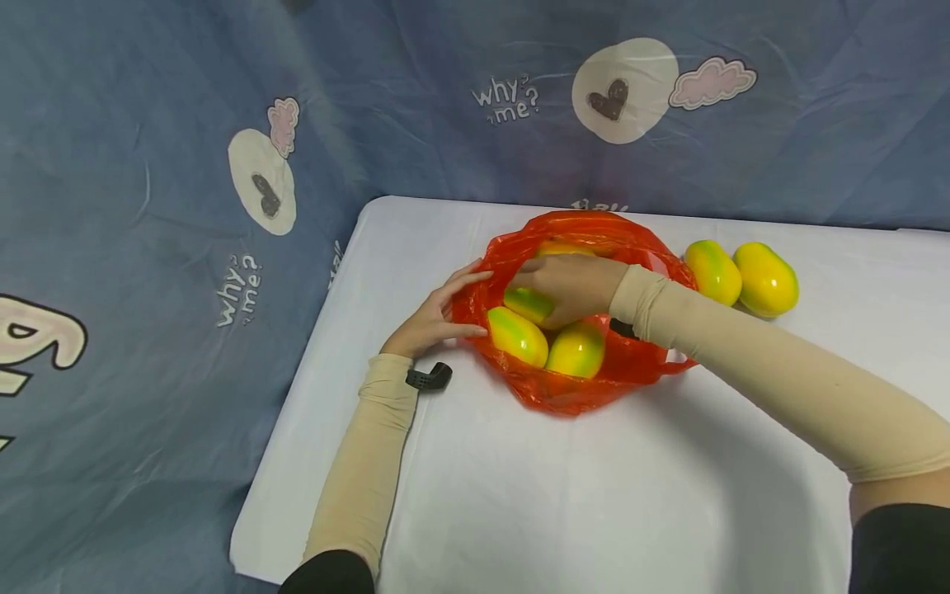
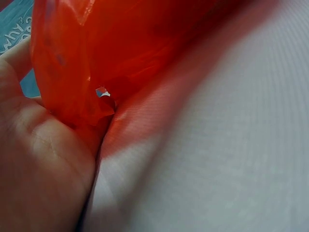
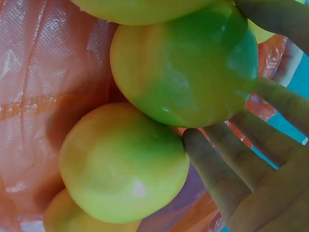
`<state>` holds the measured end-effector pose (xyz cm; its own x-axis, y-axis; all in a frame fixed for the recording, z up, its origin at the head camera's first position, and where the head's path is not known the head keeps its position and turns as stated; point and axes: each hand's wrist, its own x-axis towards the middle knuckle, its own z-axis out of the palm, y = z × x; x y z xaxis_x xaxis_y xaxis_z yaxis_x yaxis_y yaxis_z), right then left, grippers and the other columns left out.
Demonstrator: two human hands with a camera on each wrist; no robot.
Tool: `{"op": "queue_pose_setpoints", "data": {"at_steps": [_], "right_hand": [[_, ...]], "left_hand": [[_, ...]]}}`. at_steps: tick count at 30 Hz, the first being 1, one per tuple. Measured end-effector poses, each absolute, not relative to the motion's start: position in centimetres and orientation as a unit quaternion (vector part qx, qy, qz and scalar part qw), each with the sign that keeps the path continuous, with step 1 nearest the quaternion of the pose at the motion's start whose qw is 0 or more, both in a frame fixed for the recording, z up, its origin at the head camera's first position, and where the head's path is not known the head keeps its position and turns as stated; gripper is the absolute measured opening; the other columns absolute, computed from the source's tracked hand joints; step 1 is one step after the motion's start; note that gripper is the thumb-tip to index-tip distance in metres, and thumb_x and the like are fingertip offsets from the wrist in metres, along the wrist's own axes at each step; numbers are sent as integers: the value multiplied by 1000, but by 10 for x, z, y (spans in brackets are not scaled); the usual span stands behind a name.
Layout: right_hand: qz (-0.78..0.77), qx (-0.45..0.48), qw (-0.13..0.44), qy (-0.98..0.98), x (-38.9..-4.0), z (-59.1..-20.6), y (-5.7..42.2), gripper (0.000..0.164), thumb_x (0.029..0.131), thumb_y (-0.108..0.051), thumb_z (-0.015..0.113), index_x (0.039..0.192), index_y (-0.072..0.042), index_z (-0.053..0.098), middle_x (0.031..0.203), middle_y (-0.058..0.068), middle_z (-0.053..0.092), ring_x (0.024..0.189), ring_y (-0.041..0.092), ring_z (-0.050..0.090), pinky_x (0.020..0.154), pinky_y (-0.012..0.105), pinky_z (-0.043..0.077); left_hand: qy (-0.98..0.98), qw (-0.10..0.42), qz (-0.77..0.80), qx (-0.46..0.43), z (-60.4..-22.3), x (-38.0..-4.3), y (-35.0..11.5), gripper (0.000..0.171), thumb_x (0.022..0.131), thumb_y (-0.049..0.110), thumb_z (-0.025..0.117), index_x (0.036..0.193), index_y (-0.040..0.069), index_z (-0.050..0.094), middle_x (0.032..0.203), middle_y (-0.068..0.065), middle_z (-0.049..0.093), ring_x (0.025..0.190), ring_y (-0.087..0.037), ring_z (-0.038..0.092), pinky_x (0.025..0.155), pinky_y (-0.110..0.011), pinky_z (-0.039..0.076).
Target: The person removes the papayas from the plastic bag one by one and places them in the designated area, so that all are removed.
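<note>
A red plastic bag (image 1: 564,400) lies with its mouth spread wide, holding several glossy yellow-green mangoes (image 1: 517,337). My right hand (image 1: 575,285) reaches into it from the right. In the right wrist view, its fairly straight, spread fingers (image 3: 217,171) touch the edge of a mango (image 3: 186,67), with the thumb at the upper right of the same fruit. Another mango (image 3: 123,162) rests just below. On the bag's left side, my left hand (image 1: 430,322) rests with fingers extended against the rim. The red plastic (image 2: 72,63) lies along its palm in the left wrist view.
Two more mangoes (image 1: 712,272) sit side by side on the white-covered table (image 1: 505,511), right of the bag. Blue patterned cloth (image 1: 416,107) hangs behind the table and on its left. Dark wrist devices (image 1: 430,377) are strapped on over beige sleeves.
</note>
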<state>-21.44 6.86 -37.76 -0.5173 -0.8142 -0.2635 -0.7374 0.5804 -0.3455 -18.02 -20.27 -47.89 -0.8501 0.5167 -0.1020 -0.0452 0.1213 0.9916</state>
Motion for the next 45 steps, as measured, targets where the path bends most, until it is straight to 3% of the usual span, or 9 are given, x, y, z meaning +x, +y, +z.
{"op": "queue_pose_setpoints", "data": {"at_steps": [9, 16, 25, 29, 37, 45], "right_hand": [[-88, -449, 223, 861, -214, -386, 65, 70, 84, -33, 84, 146, -14, 58, 141, 9, 63, 126, 29, 61, 112, 51, 52], [-85, -452, 213, 862, -214, -390, 64, 67, 84, -31, 84, 144, -13, 59, 137, 9, 66, 121, 29, 63, 110, 48, 54], [-97, -454, 203, 862, -212, -387, 67, 67, 83, -31, 85, 142, -13, 61, 135, 9, 66, 120, 29, 63, 108, 50, 55], [-105, -451, 193, 865, -211, -383, 70, 65, 84, -33, 84, 142, -14, 61, 134, 8, 67, 120, 28, 63, 107, 48, 55], [-142, -431, 189, 871, -212, -374, 79, 69, 86, -31, 82, 148, -13, 56, 143, 8, 62, 131, 29, 58, 112, 48, 52], [-188, -417, 180, 871, -214, -372, 94, 65, 88, -29, 80, 147, -16, 56, 144, 5, 61, 129, 25, 58, 108, 46, 55]], "left_hand": [[718, 215, 640, 170, -481, -181, -204, 77, 87, 3, 80, 154, 23, 49, 168, 23, 22, 155, -12, 29, 118, -30, 45], [720, 214, 637, 174, -482, -181, -205, 76, 86, 6, 81, 152, 27, 50, 168, 23, 23, 155, -12, 30, 118, -31, 45], [723, 223, 634, 161, -482, -181, -204, 79, 86, 1, 79, 156, 20, 46, 170, 19, 20, 157, -15, 26, 122, -34, 42], [726, 221, 631, 161, -483, -181, -204, 79, 86, 2, 80, 155, 23, 47, 170, 20, 20, 157, -13, 26, 123, -38, 41], [727, 215, 630, 166, -478, -180, -203, 75, 86, 7, 81, 153, 25, 50, 168, 23, 23, 156, -10, 26, 122, -39, 41], [727, 216, 631, 167, -478, -181, -204, 77, 85, 7, 82, 153, 26, 50, 168, 23, 22, 156, -9, 26, 121, -39, 43]]}}
